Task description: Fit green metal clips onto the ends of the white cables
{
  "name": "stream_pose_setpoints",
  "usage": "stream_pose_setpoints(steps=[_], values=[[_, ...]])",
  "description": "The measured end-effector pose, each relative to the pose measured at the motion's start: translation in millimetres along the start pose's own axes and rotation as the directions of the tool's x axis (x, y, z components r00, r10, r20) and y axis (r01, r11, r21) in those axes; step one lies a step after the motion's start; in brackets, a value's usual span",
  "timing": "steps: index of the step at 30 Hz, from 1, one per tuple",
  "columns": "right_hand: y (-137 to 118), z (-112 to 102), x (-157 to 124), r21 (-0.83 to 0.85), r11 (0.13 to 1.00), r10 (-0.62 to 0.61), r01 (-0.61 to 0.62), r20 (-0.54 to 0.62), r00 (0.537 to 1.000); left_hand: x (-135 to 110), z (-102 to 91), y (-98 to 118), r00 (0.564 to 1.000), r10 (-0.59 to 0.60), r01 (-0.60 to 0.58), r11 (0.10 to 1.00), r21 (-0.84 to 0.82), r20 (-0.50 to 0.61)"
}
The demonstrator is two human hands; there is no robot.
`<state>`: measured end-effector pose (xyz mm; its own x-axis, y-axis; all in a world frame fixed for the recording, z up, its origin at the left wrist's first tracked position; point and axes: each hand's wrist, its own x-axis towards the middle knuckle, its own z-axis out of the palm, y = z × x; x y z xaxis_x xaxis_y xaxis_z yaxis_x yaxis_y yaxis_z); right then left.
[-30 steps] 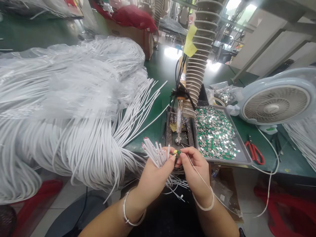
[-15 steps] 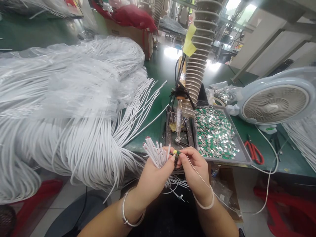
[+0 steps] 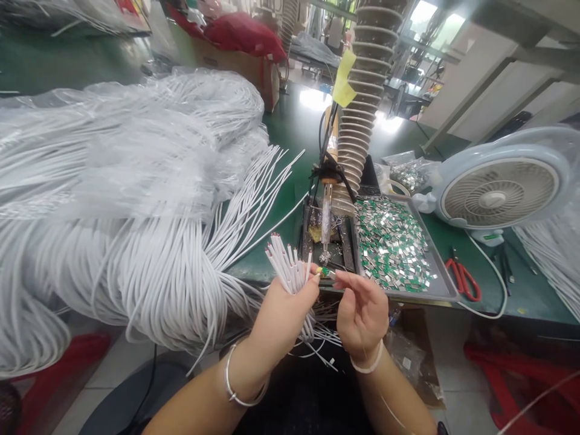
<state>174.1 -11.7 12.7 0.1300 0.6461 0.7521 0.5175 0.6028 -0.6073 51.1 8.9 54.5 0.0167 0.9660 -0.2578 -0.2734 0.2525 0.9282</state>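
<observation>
Short wire bundle point(image 3: 290, 272) held in L hand point(image 3: 285, 320), R hand point(image 3: 362, 317) apart.
L grip pressed on bundle, small green part point(image 3: 324, 272) at its tip; R grip spread, near. Next need judged: pinch green part.

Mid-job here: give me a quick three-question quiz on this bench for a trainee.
1. Multiple choice: what does the left hand grip?
A) a bundle of white cables with red-marked ends
B) a roll of tape
C) a steel ruler

2. True or false: the fingers of the right hand are pinching the small green-and-yellow part.

3. Fill in the blank: the shallow metal tray of green-and-silver pieces lies to the ____ of the round pale-blue fan.

Key: 1. A; 2. False, those fingers are apart from it; 3. left.
</observation>
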Motion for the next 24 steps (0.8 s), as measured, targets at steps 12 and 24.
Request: stream_pose_setpoints(steps=[12, 24], values=[[-5.2, -0.2, 16.9, -0.096, 0.989, -0.101, 0.109, 0.085, 0.991, 3.4, 3.9, 3.3, 1.000, -0.010, 0.009, 1.000, -0.029, -0.021], [-5.5, 4.4, 26.0, -0.135, 0.982, -0.126, 0.133, 0.063, 0.990, 8.3, 7.7, 6.7, 0.998, 0.021, -0.024, 0.998, -0.059, -0.053]])
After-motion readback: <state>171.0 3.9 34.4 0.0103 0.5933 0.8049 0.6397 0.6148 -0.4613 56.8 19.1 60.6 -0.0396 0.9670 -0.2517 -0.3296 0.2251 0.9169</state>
